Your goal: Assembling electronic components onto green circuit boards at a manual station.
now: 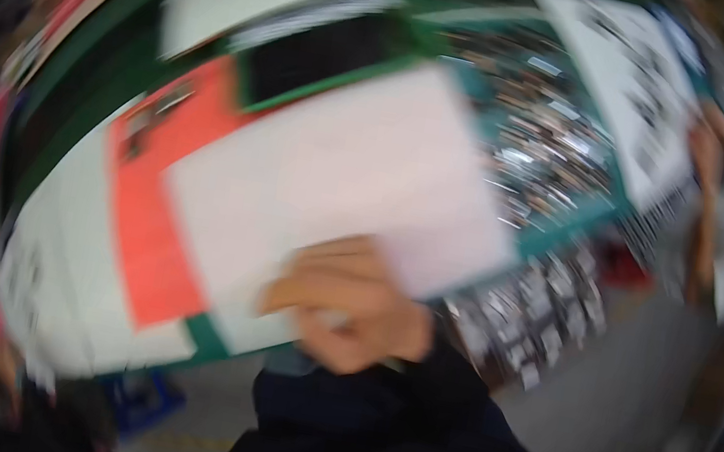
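Note:
The whole picture is smeared by motion. My right hand (353,306) is in front of my dark sleeve, over the near edge of a large white sheet (342,175). Its fingers are curled toward the thumb, with a small pale spot between them. Whether that is a held thing or a gap, I cannot make out. Left of the sheet lies an orange-red sheet (169,261) with a small dark metallic piece (174,99) on it. My left hand does not show.
A black tray with a green rim (313,89) stands behind the sheet. To the right, a teal-edged tray (573,225) holds several shiny metal pieces; more pale pieces (550,305) sit in front. Another person's arm (707,198) is at the far right. Blue crate (146,401) below.

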A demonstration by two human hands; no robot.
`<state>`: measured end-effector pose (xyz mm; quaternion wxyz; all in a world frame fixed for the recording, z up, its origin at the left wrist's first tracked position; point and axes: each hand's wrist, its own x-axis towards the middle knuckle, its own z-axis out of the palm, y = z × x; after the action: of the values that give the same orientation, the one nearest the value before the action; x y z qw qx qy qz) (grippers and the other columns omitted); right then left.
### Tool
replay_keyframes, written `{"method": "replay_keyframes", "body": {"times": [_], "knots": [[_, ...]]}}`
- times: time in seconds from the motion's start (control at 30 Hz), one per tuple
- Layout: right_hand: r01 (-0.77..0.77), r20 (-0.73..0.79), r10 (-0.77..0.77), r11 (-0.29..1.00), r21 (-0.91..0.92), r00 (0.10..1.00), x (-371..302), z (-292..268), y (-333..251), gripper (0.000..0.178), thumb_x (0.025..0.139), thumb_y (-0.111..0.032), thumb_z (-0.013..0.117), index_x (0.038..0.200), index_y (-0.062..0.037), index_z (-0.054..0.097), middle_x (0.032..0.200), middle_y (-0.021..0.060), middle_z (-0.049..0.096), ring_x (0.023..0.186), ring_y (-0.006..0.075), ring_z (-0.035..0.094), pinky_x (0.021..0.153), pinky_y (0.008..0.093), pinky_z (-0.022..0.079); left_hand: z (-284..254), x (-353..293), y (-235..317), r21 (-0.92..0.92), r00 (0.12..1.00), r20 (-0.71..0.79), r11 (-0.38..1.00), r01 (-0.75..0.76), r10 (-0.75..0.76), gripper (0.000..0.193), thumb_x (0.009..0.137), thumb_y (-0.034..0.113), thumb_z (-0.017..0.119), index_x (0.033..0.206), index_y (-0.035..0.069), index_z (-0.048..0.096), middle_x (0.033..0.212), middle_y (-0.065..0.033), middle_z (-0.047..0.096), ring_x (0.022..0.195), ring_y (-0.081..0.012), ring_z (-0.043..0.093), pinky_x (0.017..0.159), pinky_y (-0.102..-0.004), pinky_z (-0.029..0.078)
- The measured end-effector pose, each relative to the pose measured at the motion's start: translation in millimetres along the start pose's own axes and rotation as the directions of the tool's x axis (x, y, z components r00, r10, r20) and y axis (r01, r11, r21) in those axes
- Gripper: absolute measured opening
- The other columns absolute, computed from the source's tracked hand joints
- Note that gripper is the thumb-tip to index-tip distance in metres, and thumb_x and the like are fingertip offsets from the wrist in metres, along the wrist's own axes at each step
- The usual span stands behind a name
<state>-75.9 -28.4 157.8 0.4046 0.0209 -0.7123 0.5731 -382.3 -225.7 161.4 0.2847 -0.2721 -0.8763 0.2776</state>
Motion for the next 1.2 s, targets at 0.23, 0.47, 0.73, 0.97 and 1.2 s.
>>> {"method": "replay_keyframes", "body": {"times": [0.23,0.47,0.73,0.97,1.2], "knots": [[-0.093,-0.297,-0.074,0.854,-0.512,0.952,-9,-160,-58,0.018,0.085,-0.001,0.065,0.098,-0.0015,0.077,0.075,0.0032,0.069,0.053,0.014,0.048,0.052,0.0269,0.041,-67,-54,-142,-0.114,0.995,-0.093,0.993,-0.038,0.027,0.033,0.106,0.031,0.057,0.126,0.006,0.067,0.107,-0.0144,0.07,0.08,-0.0233,0.068,0.067,-0.0309,0.056],[-0.72,-0.655,-0.304,-0.223,-0.657,0.692,-34,-389,-27,0.035,0.089,-0.029,0.074,0.11,-0.0017,0.073,0.094,0.0112,0.075,0.073,0.0255,0.068,0.068,0.0343,0.054,-81,-54,-137,-0.719,0.995,0.073,0.695,0.009,0.062,0.032,0.108,0.022,0.053,0.128,-0.001,0.065,0.108,-0.0168,0.071,0.084,-0.0244,0.07,0.072,-0.0332,0.058],[-0.739,-0.73,-0.111,-0.117,-0.664,0.674,-28,-374,-28,0.037,0.087,-0.029,0.079,0.11,-0.001,0.071,0.094,0.0126,0.075,0.08,0.0253,0.071,0.073,0.0337,0.057,-81,-98,-54,-0.944,0.94,-0.274,0.128,-0.303,0.202,0.021,0.102,0.006,0.061,0.119,-0.006,0.068,0.098,-0.0177,0.074,0.08,-0.027,0.069,0.079,-0.0351,0.059],[-0.371,-0.67,-0.059,0.794,-0.481,0.74,-22,-218,-66,0.013,0.082,0.003,0.078,0.094,0.0016,0.073,0.094,0.007,0.075,0.077,0.014,0.069,0.072,0.023,0.056,-191,-95,81,-0.837,0.853,-0.319,-0.545,-0.048,0.414,0.021,0.098,0.007,0.052,0.108,-0.005,0.067,0.085,-0.0153,0.069,0.072,-0.023,0.062,0.068,-0.034,0.053],[-0.411,-0.242,0.581,0.76,0.504,0.777,-46,-56,-58,0.009,0.092,0.002,0.072,0.101,0.001,0.074,0.109,0.0126,0.075,0.082,0.0128,0.068,0.073,0.0239,0.057,-236,-97,152,-0.606,0.916,-0.013,-0.732,0.312,0.401,0.028,0.103,0.019,0.06,0.116,-0.006,0.063,0.107,-0.0192,0.072,0.086,-0.0245,0.067,0.084,-0.0337,0.055]]}}
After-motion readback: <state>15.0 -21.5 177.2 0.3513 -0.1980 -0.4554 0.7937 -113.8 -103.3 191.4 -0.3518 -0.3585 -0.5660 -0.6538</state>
